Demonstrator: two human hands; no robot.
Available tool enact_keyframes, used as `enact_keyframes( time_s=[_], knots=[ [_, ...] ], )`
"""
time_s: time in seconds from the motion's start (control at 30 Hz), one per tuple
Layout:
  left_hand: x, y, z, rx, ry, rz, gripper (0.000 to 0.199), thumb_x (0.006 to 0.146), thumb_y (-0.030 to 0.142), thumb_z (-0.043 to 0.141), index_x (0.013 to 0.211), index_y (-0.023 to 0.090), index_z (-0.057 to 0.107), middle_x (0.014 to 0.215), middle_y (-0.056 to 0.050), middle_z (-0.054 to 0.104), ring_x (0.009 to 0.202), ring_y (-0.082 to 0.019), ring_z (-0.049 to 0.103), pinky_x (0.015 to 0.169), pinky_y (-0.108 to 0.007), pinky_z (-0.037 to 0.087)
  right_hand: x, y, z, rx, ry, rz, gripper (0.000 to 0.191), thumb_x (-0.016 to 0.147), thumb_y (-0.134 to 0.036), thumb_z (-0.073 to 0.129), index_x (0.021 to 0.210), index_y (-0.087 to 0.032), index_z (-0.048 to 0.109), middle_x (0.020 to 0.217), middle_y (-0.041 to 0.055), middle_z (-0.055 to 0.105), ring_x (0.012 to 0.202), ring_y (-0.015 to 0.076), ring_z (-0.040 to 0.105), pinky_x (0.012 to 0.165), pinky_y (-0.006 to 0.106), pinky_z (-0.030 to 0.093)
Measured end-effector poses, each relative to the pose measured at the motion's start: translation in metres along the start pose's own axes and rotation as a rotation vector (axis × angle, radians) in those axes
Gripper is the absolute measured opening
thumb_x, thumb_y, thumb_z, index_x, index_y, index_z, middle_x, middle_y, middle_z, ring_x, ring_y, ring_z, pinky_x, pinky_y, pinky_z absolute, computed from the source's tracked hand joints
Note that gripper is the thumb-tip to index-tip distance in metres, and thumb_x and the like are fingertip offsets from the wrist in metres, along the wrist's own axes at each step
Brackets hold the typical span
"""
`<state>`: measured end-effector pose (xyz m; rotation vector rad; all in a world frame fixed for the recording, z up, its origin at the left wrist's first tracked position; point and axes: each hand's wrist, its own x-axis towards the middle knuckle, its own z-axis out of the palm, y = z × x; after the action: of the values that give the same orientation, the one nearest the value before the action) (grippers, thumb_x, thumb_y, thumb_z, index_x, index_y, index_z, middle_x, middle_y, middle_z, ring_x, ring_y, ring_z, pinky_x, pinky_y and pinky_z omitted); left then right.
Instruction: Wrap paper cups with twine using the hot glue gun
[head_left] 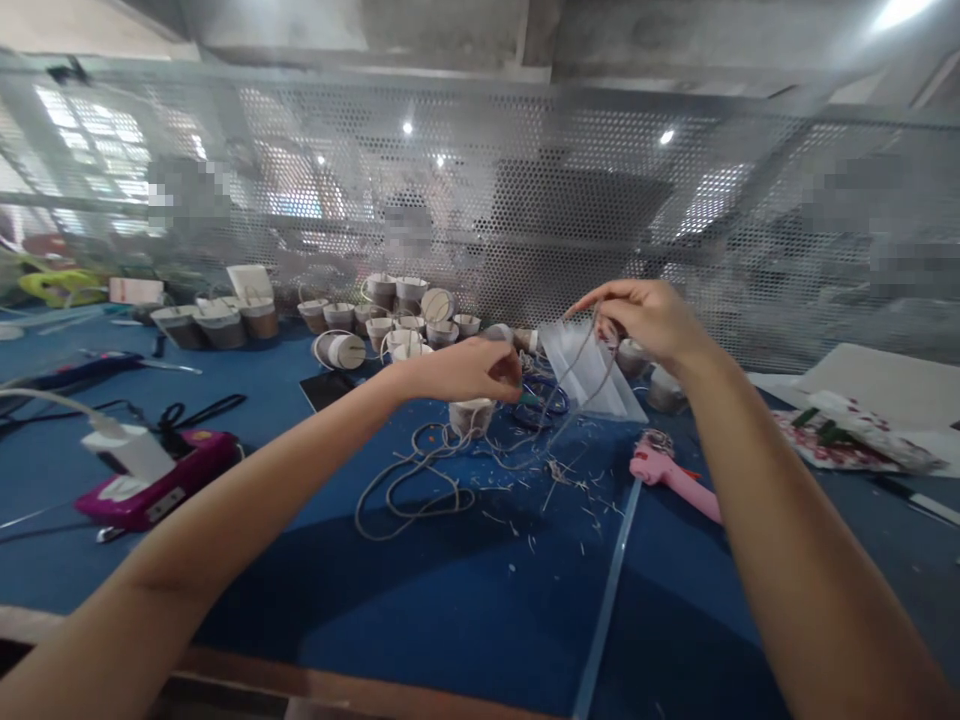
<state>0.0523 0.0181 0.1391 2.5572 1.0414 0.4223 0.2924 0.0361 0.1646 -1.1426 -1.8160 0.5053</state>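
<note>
My left hand (484,370) is closed above a small grey-and-white cup (471,417), its fingertips pinched; what they hold is hard to make out. Thin grey cord (427,480) lies in loops on the blue table and runs up toward my right hand (630,320). That hand is raised beside a clear plastic sheet (592,370), with cord pinched between thumb and fingers and the index finger stretched out to the left. Blue-handled scissors (551,397) lie just right of my left hand.
Several small cups (397,315) stand at the back, by a perforated metal screen (450,210). A pink glue gun (675,478) with a long clear stick lies right of centre. Cord scraps litter the middle. A magenta power strip (161,490) sits left; a floral packet (855,435) lies right.
</note>
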Motion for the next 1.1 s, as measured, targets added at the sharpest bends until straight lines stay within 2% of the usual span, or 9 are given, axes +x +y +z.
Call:
enact_keyframes(
  time_s=[0.1, 0.23, 0.4, 0.5, 0.57, 0.67, 0.77, 0.9, 1.1],
  knots=[
    [0.001, 0.000, 0.003, -0.106, -0.186, 0.044, 0.032, 0.080, 0.042, 0.059, 0.102, 0.018, 0.062, 0.100, -0.006, 0.068, 0.085, -0.016, 0.063, 0.069, -0.025, 0.045, -0.001, -0.002, -0.004, -0.011, 0.089, 0.039, 0.026, 0.076, -0.006, 0.047, 0.077, -0.019, 0.070, 0.048, -0.0005, 0.052, 0.046, 0.0117, 0.046, 0.050, 0.026, 0.038],
    [0.004, 0.002, 0.019, -0.146, -0.109, 0.011, 0.048, 0.076, 0.042, 0.065, 0.115, 0.016, 0.055, 0.116, -0.011, 0.062, 0.083, -0.017, 0.063, 0.066, -0.027, 0.047, 0.002, 0.011, -0.009, -0.138, 0.104, 0.061, 0.025, 0.076, -0.008, 0.048, 0.077, -0.021, 0.070, 0.049, -0.0010, 0.051, 0.045, 0.0115, 0.044, 0.047, 0.026, 0.036],
    [0.014, 0.013, 0.056, -0.605, 0.003, -0.064, 0.078, 0.082, 0.028, 0.062, 0.144, 0.023, 0.014, 0.146, -0.022, 0.033, 0.064, -0.008, 0.062, 0.060, -0.028, 0.053, -0.004, 0.003, -0.004, 0.037, -0.148, -0.013, 0.022, 0.079, -0.016, 0.051, 0.088, -0.023, 0.070, 0.051, -0.0019, 0.051, 0.048, 0.0117, 0.047, 0.049, 0.026, 0.039],
    [0.020, 0.013, 0.063, -0.763, 0.059, -0.033, 0.067, 0.083, 0.026, 0.062, 0.139, 0.022, 0.025, 0.126, -0.015, 0.054, 0.054, -0.005, 0.058, 0.054, -0.024, 0.050, -0.010, -0.012, 0.001, 0.026, -0.307, -0.073, 0.024, 0.080, -0.019, 0.053, 0.098, -0.023, 0.069, 0.049, -0.0038, 0.050, 0.045, 0.0111, 0.045, 0.050, 0.026, 0.038],
    [0.022, 0.010, 0.059, -0.728, 0.125, -0.010, 0.040, 0.085, 0.029, 0.060, 0.121, 0.016, 0.047, 0.091, -0.004, 0.063, 0.046, -0.003, 0.052, 0.047, -0.021, 0.044, -0.011, -0.016, 0.002, -0.060, -0.338, -0.112, 0.026, 0.078, -0.018, 0.053, 0.099, -0.023, 0.068, 0.047, -0.0054, 0.047, 0.044, 0.0104, 0.043, 0.049, 0.025, 0.036],
    [0.021, 0.004, 0.049, -0.601, 0.236, 0.005, 0.019, 0.088, 0.033, 0.056, 0.083, 0.014, 0.060, 0.056, 0.004, 0.051, 0.040, -0.003, 0.044, 0.042, -0.018, 0.035, -0.007, -0.007, -0.001, -0.301, -0.223, -0.138, 0.029, 0.071, -0.013, 0.054, 0.094, -0.022, 0.069, 0.049, -0.0061, 0.048, 0.045, 0.0092, 0.042, 0.050, 0.024, 0.034],
    [0.018, 0.003, 0.039, -0.484, 0.300, 0.001, 0.024, 0.088, 0.029, 0.055, 0.070, 0.014, 0.060, 0.055, 0.003, 0.054, 0.040, -0.004, 0.048, 0.041, -0.017, 0.036, 0.001, 0.014, -0.006, -0.558, -0.044, -0.140, 0.023, 0.067, -0.013, 0.054, 0.085, -0.019, 0.068, 0.052, -0.0048, 0.053, 0.048, 0.0106, 0.046, 0.055, 0.025, 0.037],
    [0.013, 0.007, 0.027, -0.298, 0.390, 0.076, 0.021, 0.087, 0.023, 0.054, 0.071, 0.014, 0.066, 0.065, -0.001, 0.063, 0.052, -0.007, 0.058, 0.052, -0.018, 0.045, 0.011, 0.045, -0.012, -0.710, 0.083, -0.085, 0.016, 0.070, -0.018, 0.055, 0.081, -0.019, 0.067, 0.063, 0.0014, 0.064, 0.064, 0.0174, 0.059, 0.064, 0.028, 0.042],
    [-0.003, 0.016, -0.005, -0.172, 0.438, -0.046, 0.026, 0.088, 0.029, 0.049, 0.083, 0.017, 0.071, 0.057, 0.000, 0.063, 0.049, -0.010, 0.058, 0.050, -0.020, 0.044, 0.021, 0.085, -0.020, -0.741, -0.022, 0.138, 0.032, 0.079, -0.021, 0.052, 0.108, -0.014, 0.064, 0.097, 0.0125, 0.071, 0.091, 0.0245, 0.064, 0.080, 0.034, 0.047]
  ],
)
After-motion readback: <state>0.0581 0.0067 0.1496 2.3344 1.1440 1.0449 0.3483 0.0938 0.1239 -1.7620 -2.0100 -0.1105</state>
